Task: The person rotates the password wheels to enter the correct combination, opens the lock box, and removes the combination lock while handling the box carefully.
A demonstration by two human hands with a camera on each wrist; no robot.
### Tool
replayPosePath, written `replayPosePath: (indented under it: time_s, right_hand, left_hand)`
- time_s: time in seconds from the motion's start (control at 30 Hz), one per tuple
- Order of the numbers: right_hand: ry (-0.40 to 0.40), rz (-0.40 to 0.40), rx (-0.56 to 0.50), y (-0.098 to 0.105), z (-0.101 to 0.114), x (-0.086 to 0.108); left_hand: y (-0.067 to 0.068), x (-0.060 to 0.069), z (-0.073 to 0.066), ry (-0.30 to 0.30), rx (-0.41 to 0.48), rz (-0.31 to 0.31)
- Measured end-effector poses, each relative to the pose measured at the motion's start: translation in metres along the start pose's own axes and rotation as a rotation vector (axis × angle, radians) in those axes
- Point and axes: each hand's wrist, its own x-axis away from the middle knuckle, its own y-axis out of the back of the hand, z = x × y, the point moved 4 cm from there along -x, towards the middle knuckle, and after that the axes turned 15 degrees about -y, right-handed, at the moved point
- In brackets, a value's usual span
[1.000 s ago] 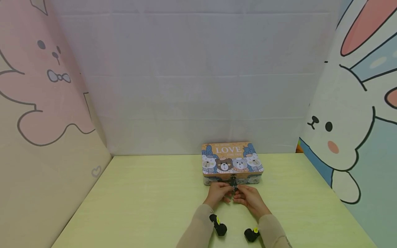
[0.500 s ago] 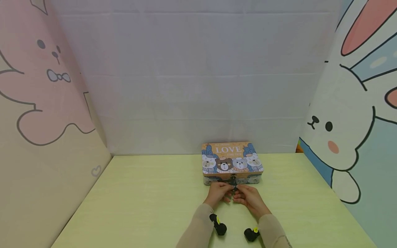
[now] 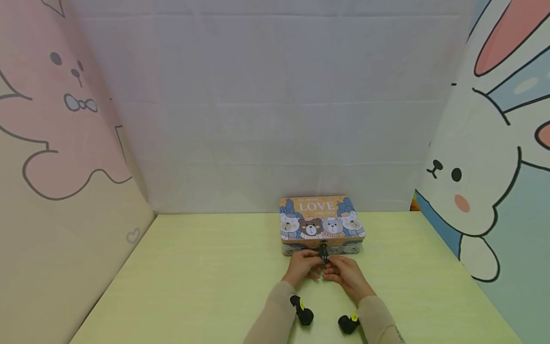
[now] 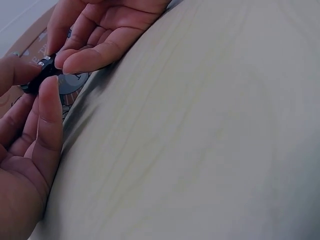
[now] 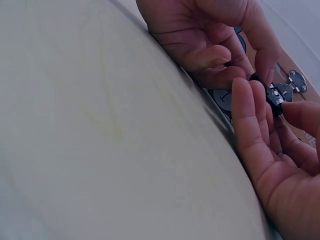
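A tin box [image 3: 318, 217] printed with bears and the word LOVE stands lid down at the back of the table, slightly right of centre. From the metal clasp [image 5: 297, 80] on its front hangs a small black combination padlock [image 3: 324, 254] with silver dials [image 5: 275, 94]. My left hand [image 3: 302, 267] pinches the padlock's left side between thumb and fingers. On the other side, my right hand [image 3: 347, 274] holds it the same way, thumb by the dials. Fingers cover part of the padlock body [image 4: 36, 82]. Whether the shackle is fastened cannot be made out.
The pale yellow-green table [image 3: 193, 277] extends around the box. Behind it rises a white backdrop [image 3: 275, 110], with cartoon panels on both sides. A black wrist device [image 3: 305, 316] sits at the left cuff, another black device [image 3: 348, 325] at the right.
Both hands keep their grip in nearly the same place, with only tiny finger shifts at the padlock. The head view has shifted very slightly; the box stays put.
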Motion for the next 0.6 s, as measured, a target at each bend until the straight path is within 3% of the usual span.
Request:
replayPosePath:
  time_s: [0.6]
  right_hand:
    - [0.002, -0.002, -0.009, -0.0012, 0.0013, 0.0012]
  left_hand:
    - [-0.001, -0.0007, 0.0009, -0.005, -0.018, 0.008]
